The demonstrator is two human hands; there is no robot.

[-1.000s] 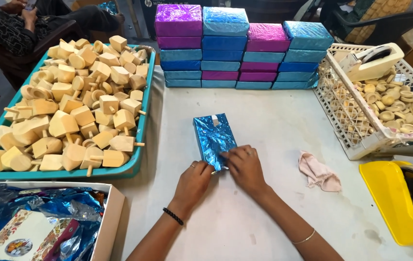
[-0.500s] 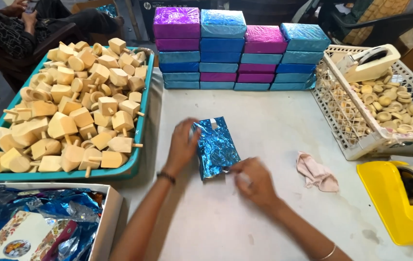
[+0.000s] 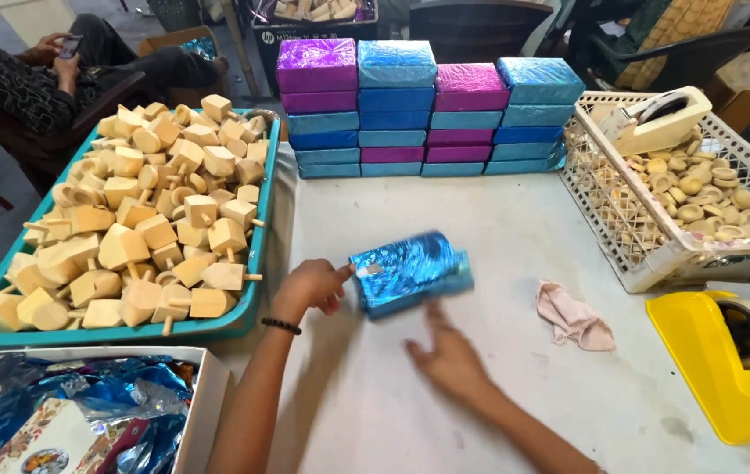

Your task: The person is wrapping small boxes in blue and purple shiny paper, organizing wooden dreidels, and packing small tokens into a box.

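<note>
At the middle of the white worktop (image 3: 515,228) lies a box wrapped in blue foil (image 3: 410,272), tilted on its side; my left hand (image 3: 312,285) pinches its left end, fingers closed on the foil flap there; my right hand (image 3: 449,355) is just beside the box, lower right, fingers spread flat and apart, holding nothing; it is blurred, so I cannot tell whether it touches the box edge. To the left, a teal tray (image 3: 256,254) heaped with wooden blocks (image 3: 142,228); behind, stacks of finished blue and purple boxes (image 3: 427,110); to the right, a white basket (image 3: 656,254) of small wooden rings, a yellow tape dispenser (image 3: 726,360) and a pink rag (image 3: 572,318).

Risks, as I judge them: the foil looks loose at the pinched end; with only one hand gripping, the fold could spring open or the foil tear; the box could slide on the smooth worktop.
</note>
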